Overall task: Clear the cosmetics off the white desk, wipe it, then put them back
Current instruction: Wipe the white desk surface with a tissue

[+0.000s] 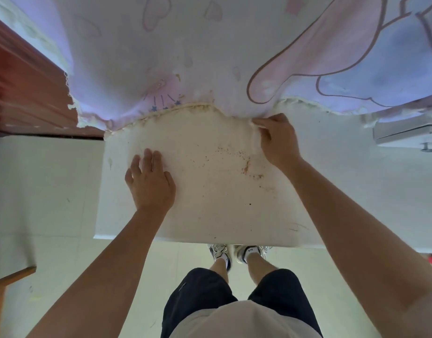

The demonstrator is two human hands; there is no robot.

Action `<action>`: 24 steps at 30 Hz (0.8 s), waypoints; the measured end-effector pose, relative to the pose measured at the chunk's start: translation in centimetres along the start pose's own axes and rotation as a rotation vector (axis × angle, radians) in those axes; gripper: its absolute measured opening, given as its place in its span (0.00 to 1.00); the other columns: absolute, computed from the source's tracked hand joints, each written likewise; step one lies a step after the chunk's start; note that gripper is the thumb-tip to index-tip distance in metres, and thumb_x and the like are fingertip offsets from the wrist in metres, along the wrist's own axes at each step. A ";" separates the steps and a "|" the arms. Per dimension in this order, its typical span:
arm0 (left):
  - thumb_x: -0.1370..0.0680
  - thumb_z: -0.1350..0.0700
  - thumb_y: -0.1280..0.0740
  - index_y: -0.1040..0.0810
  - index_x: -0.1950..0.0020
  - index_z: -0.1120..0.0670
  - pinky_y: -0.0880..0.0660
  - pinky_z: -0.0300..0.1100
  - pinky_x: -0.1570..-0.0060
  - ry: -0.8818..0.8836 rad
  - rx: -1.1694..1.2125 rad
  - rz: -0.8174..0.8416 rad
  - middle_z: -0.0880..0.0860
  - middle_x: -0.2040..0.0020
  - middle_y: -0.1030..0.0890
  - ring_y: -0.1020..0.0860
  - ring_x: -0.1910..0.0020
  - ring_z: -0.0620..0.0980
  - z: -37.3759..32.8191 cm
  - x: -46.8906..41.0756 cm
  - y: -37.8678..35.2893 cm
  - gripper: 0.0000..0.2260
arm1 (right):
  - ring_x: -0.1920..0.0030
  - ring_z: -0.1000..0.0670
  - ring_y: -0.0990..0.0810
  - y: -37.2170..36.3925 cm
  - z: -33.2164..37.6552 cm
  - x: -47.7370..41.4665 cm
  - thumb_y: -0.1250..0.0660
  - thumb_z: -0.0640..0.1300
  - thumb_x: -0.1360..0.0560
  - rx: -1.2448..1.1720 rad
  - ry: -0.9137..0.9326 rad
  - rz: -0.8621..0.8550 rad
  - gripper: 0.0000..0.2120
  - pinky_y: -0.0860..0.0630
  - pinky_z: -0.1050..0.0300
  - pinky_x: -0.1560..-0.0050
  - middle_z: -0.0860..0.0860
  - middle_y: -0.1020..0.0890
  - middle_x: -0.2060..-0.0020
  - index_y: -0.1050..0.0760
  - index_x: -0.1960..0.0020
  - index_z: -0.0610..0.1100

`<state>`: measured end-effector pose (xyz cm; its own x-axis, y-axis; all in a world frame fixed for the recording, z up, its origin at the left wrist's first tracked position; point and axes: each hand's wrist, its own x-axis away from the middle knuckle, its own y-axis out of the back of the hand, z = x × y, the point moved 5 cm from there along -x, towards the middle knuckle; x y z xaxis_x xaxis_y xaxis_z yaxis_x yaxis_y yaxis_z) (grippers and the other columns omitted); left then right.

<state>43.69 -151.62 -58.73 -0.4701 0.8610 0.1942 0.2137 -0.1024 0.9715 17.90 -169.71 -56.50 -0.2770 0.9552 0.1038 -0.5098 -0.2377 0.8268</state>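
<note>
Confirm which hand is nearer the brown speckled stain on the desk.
Right. The right hand sits just beyond the stain, fingers pinching the edge of the printed cloth. The left hand lies flat on the desk, well to the stain's left.

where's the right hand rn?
Head view, right of centre: the right hand pinches the edge of the printed cloth on the white desk, just beyond the brown specks.

Head cam, facing steeply down, close over desk
</note>
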 end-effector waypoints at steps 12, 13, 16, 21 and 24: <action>0.21 0.58 0.42 0.37 0.23 0.58 0.37 0.58 0.30 0.082 -0.054 0.097 0.56 0.22 0.39 0.41 0.25 0.62 -0.8 0.1 0.3 0.25 | 0.51 0.39 0.27 -6.2 6.1 4.3 0.41 0.33 0.27 0.133 0.184 0.084 0.19 0.23 0.45 0.51 0.40 0.26 0.47 0.25 0.37 0.41; 0.20 0.58 0.43 0.38 0.23 0.58 0.36 0.57 0.30 0.091 -0.068 0.116 0.56 0.22 0.39 0.41 0.24 0.61 -0.9 0.1 0.4 0.25 | 0.49 0.40 0.27 -6.8 7.2 4.4 0.39 0.33 0.26 0.094 0.226 0.152 0.19 0.24 0.47 0.50 0.41 0.26 0.46 0.24 0.36 0.42; 0.19 0.58 0.45 0.42 0.22 0.56 0.36 0.56 0.30 0.141 -0.074 0.152 0.53 0.20 0.43 0.44 0.23 0.58 -1.2 0.1 0.4 0.25 | 0.46 0.45 0.28 -6.3 6.9 4.0 0.40 0.31 0.24 -0.107 0.259 0.300 0.23 0.28 0.55 0.46 0.46 0.27 0.46 0.23 0.34 0.46; 0.19 0.58 0.46 0.43 0.21 0.55 0.38 0.55 0.28 0.187 -0.057 0.132 0.53 0.20 0.45 0.45 0.22 0.58 -1.8 0.5 0.2 0.25 | 0.44 0.43 0.24 0.8 -1.8 0.7 0.39 0.34 0.23 -0.118 0.022 -0.019 0.19 0.31 0.60 0.45 0.43 0.26 0.43 0.22 0.35 0.45; 0.19 0.57 0.46 0.44 0.21 0.55 0.37 0.55 0.29 0.191 -0.070 0.126 0.52 0.20 0.45 0.45 0.22 0.57 -1.8 0.4 0.2 0.25 | 0.42 0.40 0.26 3.3 -7.3 -0.5 0.41 0.36 0.21 0.020 -0.133 -0.062 0.19 0.28 0.53 0.41 0.41 0.28 0.41 0.25 0.32 0.44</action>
<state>42.03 -152.21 -58.24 -0.5982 0.7301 0.3303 0.2244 -0.2430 0.9437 10.45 -172.23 -57.84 -0.1351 0.9831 0.1235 -0.5060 -0.1756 0.8445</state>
